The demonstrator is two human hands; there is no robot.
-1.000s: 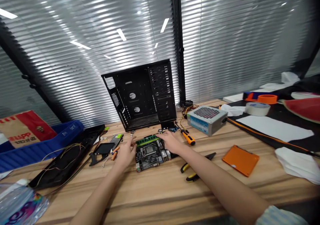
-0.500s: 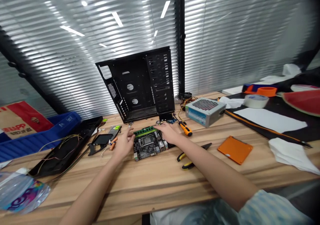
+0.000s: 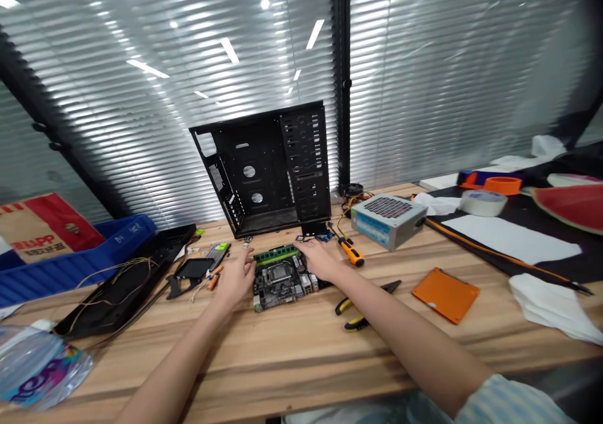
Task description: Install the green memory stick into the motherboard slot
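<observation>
A small motherboard (image 3: pixel 279 281) lies flat on the wooden table in front of me. Along its far edge runs a green memory stick (image 3: pixel 273 255). My left hand (image 3: pixel 238 276) is at the board's left side, fingers apart and stretched toward the left end of the stick. Over the far right corner, my right hand (image 3: pixel 319 258) reaches with extended fingers to the stick's right end. Whether the fingertips press on the stick or only rest beside it, I cannot tell. Neither hand is wrapped around anything.
Behind the board stands an open black computer case (image 3: pixel 264 173). To the right are an orange screwdriver (image 3: pixel 351 252), a power supply (image 3: pixel 390 220), pliers (image 3: pixel 355 314) and an orange plate (image 3: pixel 446 294). Leftward lie a black panel (image 3: pixel 127 286), a blue bin (image 3: pixel 117 242) and a water bottle (image 3: pixel 44 370).
The view has shifted, so everything appears slightly lower. Both hands stay beside the motherboard, at the ends of the memory stick; the board stays in place on the table.
</observation>
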